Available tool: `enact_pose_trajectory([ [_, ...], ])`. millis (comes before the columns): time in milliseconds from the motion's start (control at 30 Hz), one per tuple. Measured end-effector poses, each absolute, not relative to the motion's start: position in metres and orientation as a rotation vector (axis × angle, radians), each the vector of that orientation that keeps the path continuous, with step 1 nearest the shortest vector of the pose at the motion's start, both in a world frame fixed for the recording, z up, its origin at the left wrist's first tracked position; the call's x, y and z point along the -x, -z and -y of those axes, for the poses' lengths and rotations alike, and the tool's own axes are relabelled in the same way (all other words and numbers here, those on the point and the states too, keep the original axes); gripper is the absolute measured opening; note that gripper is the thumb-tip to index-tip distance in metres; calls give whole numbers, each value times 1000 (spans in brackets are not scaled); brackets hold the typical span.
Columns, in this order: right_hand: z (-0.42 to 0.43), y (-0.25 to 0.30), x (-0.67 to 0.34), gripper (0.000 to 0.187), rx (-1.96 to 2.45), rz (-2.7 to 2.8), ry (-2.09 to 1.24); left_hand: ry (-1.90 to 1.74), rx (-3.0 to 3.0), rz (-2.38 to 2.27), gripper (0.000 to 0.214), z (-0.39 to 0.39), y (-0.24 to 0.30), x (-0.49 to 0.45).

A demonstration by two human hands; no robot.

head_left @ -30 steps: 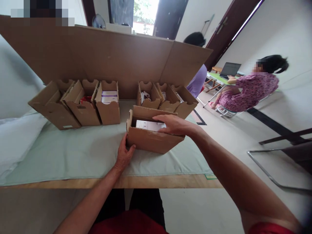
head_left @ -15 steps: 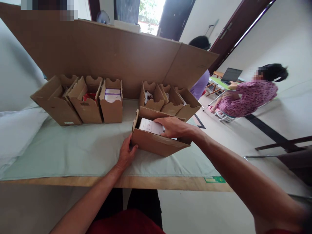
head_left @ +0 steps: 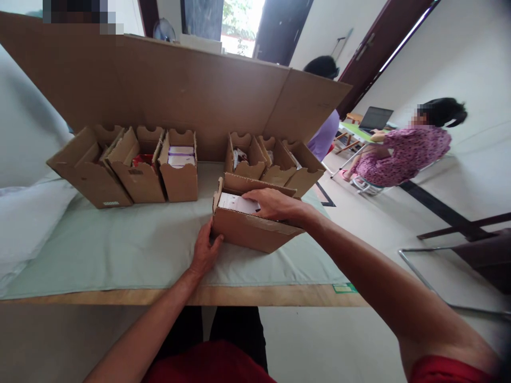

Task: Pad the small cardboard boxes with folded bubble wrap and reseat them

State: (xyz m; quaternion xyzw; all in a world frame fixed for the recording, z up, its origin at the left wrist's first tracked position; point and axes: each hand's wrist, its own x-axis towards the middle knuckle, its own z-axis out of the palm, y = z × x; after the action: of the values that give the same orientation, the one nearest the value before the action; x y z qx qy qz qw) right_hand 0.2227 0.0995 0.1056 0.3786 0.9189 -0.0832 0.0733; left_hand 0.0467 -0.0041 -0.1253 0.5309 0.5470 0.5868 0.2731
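Fingers of the right hand had slid a little more to the left since the picture before, so they covered more of the white packet. That packet lay inside the brown cardboard box, near its left end. The hand rested on top of it with the fingers stretched out flat, pressing down and not pinching it. It looked like the packet was being pushed snug into the box.

The left hand had stayed at the near left corner of the box. Its thumb and fingers were curled around that corner and held the box steady. The box had hardly moved. It sat on the pale green cloth at the front of the table, just in front of three small open boxes.

Three more small boxes stood in a row to the left, well apart from the hands. One held white and purple packs. A tall cardboard sheet stood behind them all. Far off on the right, a person sat by a laptop.
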Motion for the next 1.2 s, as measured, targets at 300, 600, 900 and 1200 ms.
enact_pose_trajectory([
  [300,-32,-111,-328,26,-2251,-3350,369,-1549,-1400,-1474,70,6,122,-43],
  [600,17,32,-323,54,-2308,-2910,1540,-1455,-1424,-1393,61,4,83,-39],
  [900,-37,25,-308,45,-2464,-2926,1425,-1601,-1396,-1397,54,-32,75,-48],
  [1200,-84,42,-342,45,-2723,-2800,1366,-1477,-1447,-1367,66,-91,85,-90],
])
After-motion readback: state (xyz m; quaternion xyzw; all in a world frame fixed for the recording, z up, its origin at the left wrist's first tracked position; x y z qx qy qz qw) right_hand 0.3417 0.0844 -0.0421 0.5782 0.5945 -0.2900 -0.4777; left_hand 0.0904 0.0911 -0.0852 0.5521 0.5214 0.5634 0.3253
